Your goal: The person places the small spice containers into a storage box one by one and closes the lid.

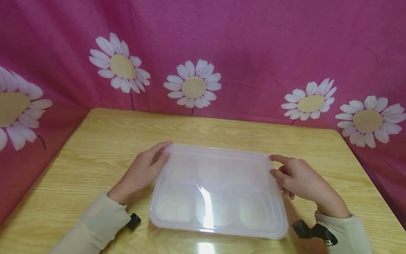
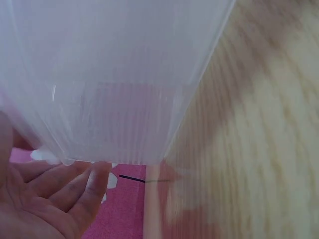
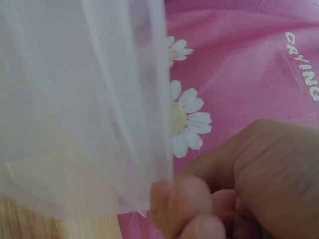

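A translucent plastic food container [image 1: 219, 190] with a rounded rectangular lid lies on the table in the head view, and six compartments show faintly through its top. My left hand [image 1: 147, 167] holds its far left corner, thumb over the lid's edge. In the left wrist view the fingers [image 2: 89, 191] reach past the rim beside the container's ribbed wall [image 2: 124, 119]. At the far right corner my right hand [image 1: 299, 180] pinches the rim, with the index finger extended along it. The right wrist view shows curled fingers [image 3: 187, 199] right at the lid's edge.
The container stands on a wood-grain table [image 1: 79, 158] with rounded far corners. Behind and beside the table hangs a pink cloth [image 1: 247, 53] printed with white daisies. Black wrist devices [image 1: 312, 233] sit by both sleeves.
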### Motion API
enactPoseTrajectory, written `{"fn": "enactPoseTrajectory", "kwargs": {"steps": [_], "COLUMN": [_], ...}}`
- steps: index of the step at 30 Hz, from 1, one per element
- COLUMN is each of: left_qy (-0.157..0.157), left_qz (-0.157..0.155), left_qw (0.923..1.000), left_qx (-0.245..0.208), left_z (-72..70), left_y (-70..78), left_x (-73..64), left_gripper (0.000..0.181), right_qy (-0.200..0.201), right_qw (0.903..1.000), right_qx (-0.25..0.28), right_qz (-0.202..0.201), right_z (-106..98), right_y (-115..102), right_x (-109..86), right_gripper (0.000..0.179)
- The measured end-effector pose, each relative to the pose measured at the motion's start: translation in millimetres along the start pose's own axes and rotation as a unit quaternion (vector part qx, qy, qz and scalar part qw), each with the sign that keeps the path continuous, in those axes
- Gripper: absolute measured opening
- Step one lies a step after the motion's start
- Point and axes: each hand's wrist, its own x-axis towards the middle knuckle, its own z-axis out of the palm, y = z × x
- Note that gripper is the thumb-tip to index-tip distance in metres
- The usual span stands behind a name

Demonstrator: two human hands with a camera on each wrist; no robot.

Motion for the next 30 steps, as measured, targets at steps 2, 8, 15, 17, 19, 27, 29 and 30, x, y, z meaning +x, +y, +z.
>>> {"fn": "enactPoseTrajectory", "kwargs": {"steps": [2,8,15,17,19,27,29,30], "left_qy": [-0.006,-0.012,-0.020,-0.023,-0.028,-0.039,-0.038,-0.038], "left_qz": [-0.007,-0.024,-0.006,-0.006,-0.009,-0.016,-0.010,-0.006], "left_qw": [1.0000,0.9996,0.9998,0.9997,0.9996,0.9990,0.9991,0.9991], "left_qx": [0.001,-0.010,-0.001,0.001,0.003,0.015,0.018,0.020], "left_z": [1.6,2.5,0.9,0.4,-0.3,-2.1,-2.0,-1.8], "left_y": [-0.7,-3.2,-4.8,-4.4,-3.8,-1.4,-1.6,-1.7], "left_x": [0.8,1.2,0.3,0.3,0.3,-1.1,-0.7,-0.4], "left_gripper": [0.048,0.049,0.049,0.050,0.050,0.050,0.051,0.050], "right_qy": [0.000,0.002,-0.002,-0.003,-0.003,-0.019,-0.025,-0.027], "right_qw": [1.0000,0.9999,0.9999,0.9998,0.9998,0.9973,0.9960,0.9954], "right_qx": [0.003,0.006,0.013,0.016,0.020,0.071,0.086,0.091], "right_qz": [0.000,-0.011,-0.005,-0.009,-0.010,-0.002,-0.005,-0.009], "right_z": [0,0,3,4,4,4,3,3], "right_y": [2,1,2,3,4,10,12,12], "right_x": [-0.5,0.5,2.3,2.3,2.4,4.7,5.0,5.1], "right_gripper": [0.059,0.055,0.049,0.049,0.048,0.043,0.042,0.041]}}
